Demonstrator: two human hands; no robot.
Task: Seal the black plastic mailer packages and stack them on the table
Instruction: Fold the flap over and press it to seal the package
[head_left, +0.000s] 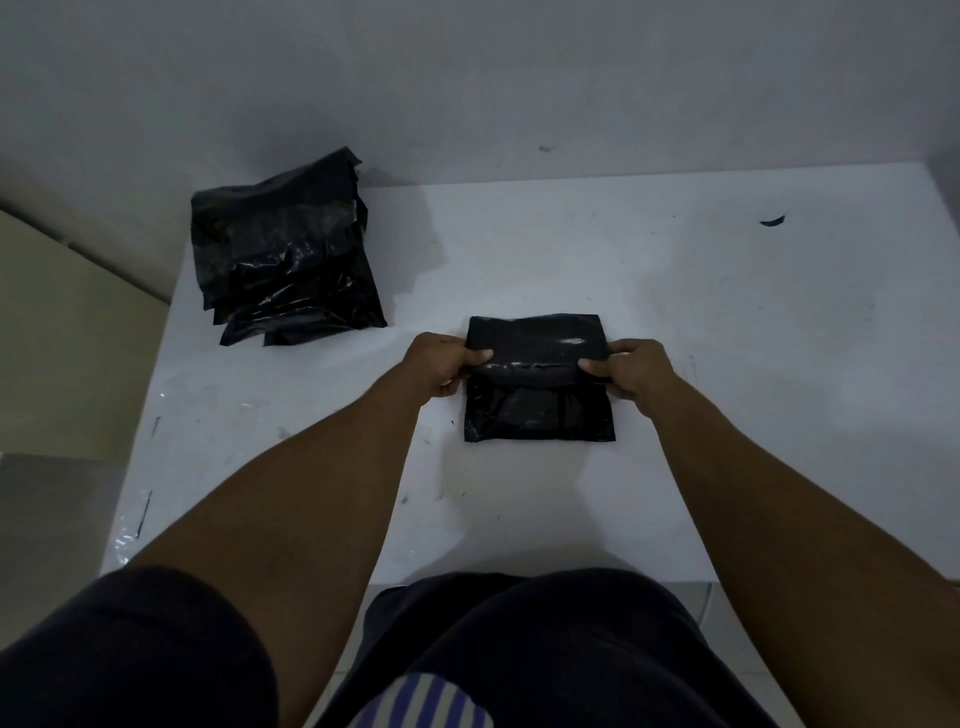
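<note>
Two hands (441, 366) (636, 376), one mailer (540, 410), one mailer stack (285, 254), one table (675, 270)

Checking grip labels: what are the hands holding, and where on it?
The left hand and right hand pinch the black mailer by both ends of its folded flap.

The white table (675, 291) is scuffed, with small dark scratches and a blue mark (773, 221) near its far right corner. A plain pale grey wall (467, 78) stands behind its far edge. A cream surface (67, 338) lies left of the table. The light is dim.
</note>
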